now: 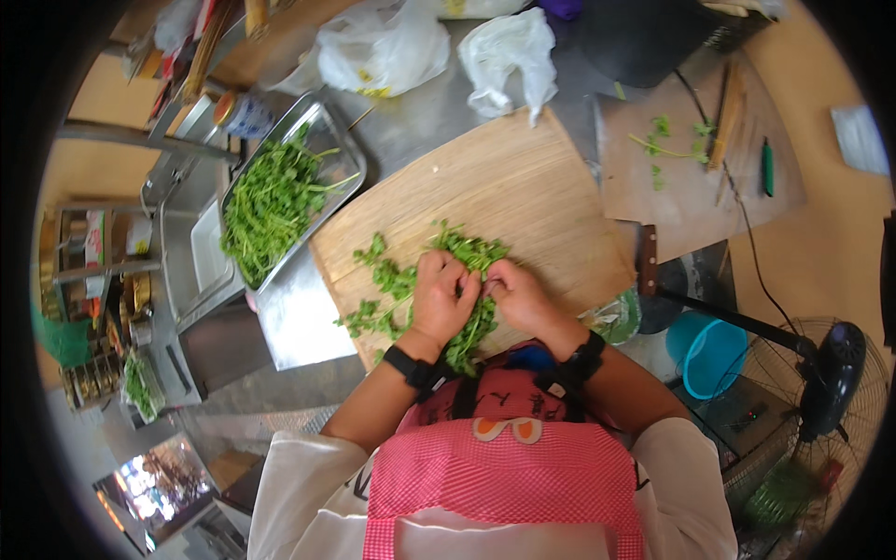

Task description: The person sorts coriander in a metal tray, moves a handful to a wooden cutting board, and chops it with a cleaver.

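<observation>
Both my hands meet over a bunch of leafy green herbs point(470, 341) at the near edge of a wooden cutting board point(490, 182). My left hand point(442, 290) has its fingers curled on the stems. My right hand point(519, 294) pinches at the same bunch from the other side, fingertips close to the left thumb. Some leaves stick out above the hands. Loose sprigs point(392, 280) lie on the board to the left of my left hand. A metal tray point(357, 161) holding a heap of the same greens point(273, 203) stands beyond the board's left edge.
White plastic bags point(511, 59) lie behind the board. A lidded jar point(245, 115) and a metal sink point(185, 245) are at the left. On the right are scattered sprigs point(658, 150), a green-handled tool point(768, 168), a blue bucket point(707, 355) and a black fan point(833, 378).
</observation>
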A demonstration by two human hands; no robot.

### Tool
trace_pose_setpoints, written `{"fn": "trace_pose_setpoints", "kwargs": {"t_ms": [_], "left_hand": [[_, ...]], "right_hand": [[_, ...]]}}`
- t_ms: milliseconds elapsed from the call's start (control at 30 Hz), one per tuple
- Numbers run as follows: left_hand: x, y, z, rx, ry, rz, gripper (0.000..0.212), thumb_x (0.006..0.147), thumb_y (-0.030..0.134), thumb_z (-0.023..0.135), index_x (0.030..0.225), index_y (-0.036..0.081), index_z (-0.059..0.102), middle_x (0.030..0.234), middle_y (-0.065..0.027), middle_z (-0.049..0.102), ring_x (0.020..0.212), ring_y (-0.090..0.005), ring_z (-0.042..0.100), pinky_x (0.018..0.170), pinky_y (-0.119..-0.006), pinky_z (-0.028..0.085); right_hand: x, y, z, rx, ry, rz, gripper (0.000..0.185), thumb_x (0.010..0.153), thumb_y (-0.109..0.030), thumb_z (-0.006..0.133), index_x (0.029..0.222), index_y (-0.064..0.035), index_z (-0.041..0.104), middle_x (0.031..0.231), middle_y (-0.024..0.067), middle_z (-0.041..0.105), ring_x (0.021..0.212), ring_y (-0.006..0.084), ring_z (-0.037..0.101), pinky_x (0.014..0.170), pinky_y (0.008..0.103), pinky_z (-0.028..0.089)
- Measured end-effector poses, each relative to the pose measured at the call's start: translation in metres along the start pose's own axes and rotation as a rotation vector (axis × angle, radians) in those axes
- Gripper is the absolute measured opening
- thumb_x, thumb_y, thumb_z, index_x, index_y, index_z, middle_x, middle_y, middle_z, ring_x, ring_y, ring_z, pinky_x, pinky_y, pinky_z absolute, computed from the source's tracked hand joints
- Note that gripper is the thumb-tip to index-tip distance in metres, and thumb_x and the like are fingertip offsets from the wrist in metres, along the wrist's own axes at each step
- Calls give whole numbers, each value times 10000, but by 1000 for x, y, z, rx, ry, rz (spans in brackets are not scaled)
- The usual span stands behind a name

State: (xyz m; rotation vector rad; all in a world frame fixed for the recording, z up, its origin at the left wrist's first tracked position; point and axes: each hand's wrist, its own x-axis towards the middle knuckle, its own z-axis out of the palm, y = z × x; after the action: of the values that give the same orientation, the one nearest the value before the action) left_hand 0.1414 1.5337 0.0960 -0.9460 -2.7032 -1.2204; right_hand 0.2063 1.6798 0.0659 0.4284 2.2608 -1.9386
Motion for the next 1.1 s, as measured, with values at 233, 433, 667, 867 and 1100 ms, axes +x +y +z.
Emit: {"fn": "trace_pose_setpoints", "kwargs": {"t_ms": [233, 433, 667, 867, 1100], "left_hand": [[0, 9, 3, 112, -39, 20, 277, 696, 126, 784, 678, 83, 511, 861, -122, 496, 854, -331, 485, 734, -411, 409], [-4, 5, 1, 67, -31, 0, 254, 686, 86, 772, 678, 86, 517, 861, -120, 493, 860, -337, 483, 748, -423, 415], [-1, 4, 4, 14, -11, -20, 240, 677, 69, 758, 677, 89, 519, 867, -112, 490, 877, -330, 484, 767, -413, 417], [-2, 5, 3, 10, 16, -35, 242, 668, 81, 766, 678, 85, 524, 863, -101, 491, 884, -324, 484, 796, -418, 412], [-3, -1, 4, -48, 17, -68, 242, 668, 83, 765, 676, 80, 523, 854, -101, 488, 882, -319, 485, 779, -401, 425]], "right_hand": [[10, -3, -22, 215, -268, 253, 122, 904, -10, 543, 1023, -7, 570, 855, 85, 624, 666, 149, 615, 620, 295, 513], [-21, 4, -123, -573, 447, -270, 260, 862, -75, 596, 1107, 8, 563, 962, 152, 605, 862, 289, 585, 740, 379, 499], [-42, 50, -199, -932, 705, -53, 417, 803, -107, 648, 1168, 39, 509, 1021, 226, 563, 987, 413, 545, 818, 468, 481], [-32, 32, -231, -16, 356, 290, 263, 816, -85, 606, 1058, -16, 527, 861, 125, 564, 692, 241, 543, 627, 358, 489], [-51, -41, -196, 908, 171, 390, 180, 937, -202, 557, 1047, -65, 520, 725, 46, 549, 525, 144, 495, 478, 234, 418]]}}
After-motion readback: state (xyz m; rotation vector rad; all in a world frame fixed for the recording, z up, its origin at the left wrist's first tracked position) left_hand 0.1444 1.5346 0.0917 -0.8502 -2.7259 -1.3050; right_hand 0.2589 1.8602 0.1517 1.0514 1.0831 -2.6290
